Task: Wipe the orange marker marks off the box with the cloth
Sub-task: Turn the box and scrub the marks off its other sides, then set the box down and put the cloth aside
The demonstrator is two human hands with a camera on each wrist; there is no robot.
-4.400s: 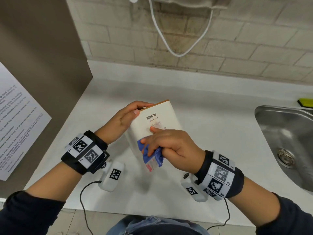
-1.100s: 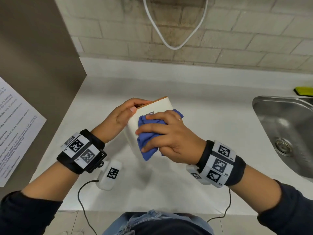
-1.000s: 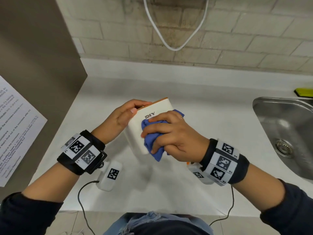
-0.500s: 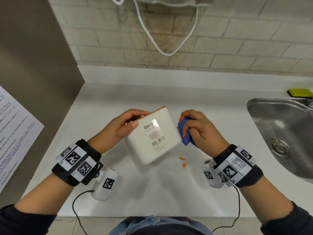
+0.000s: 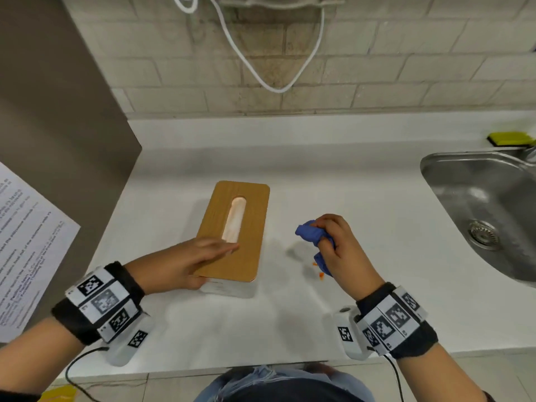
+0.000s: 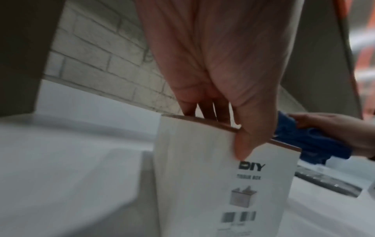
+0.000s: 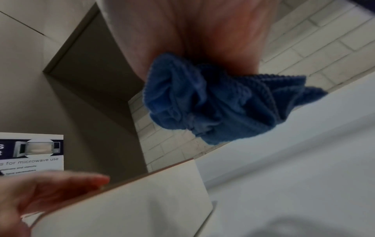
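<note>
Head view: a white rectangular tissue box with a wooden slotted lid (image 5: pixel 233 233) lies flat on a white countertop (image 5: pixel 333 181), lid up. The person's left hand (image 5: pixel 185 264) rests on the lid's near left end, fingers straight across the wood and thumb down the near white side. The right hand (image 5: pixel 338 250) is off to the box's right, apart from it, fingers curled round a crumpled blue cloth (image 5: pixel 311 236). Small orange specks (image 5: pixel 318 270) lie on the counter beside that hand. A steel sink (image 5: pixel 487 216) sits at far right, with a yellow-green sponge (image 5: pixel 509 138) behind it.

Left wrist view: the thumb (image 6: pixel 246 142) lies over the box's white labelled side, printed "DIY"; the other fingers (image 6: pixel 207 109) reach over the lid edge. No orange marks are visible on this blurred face. The blue cloth shows beyond, in the right hand.

Right wrist view: the bunched cloth hangs from the closed right palm, above the counter. The box's plain white side sits at lower left, under the left hand's straight fingers.
</note>
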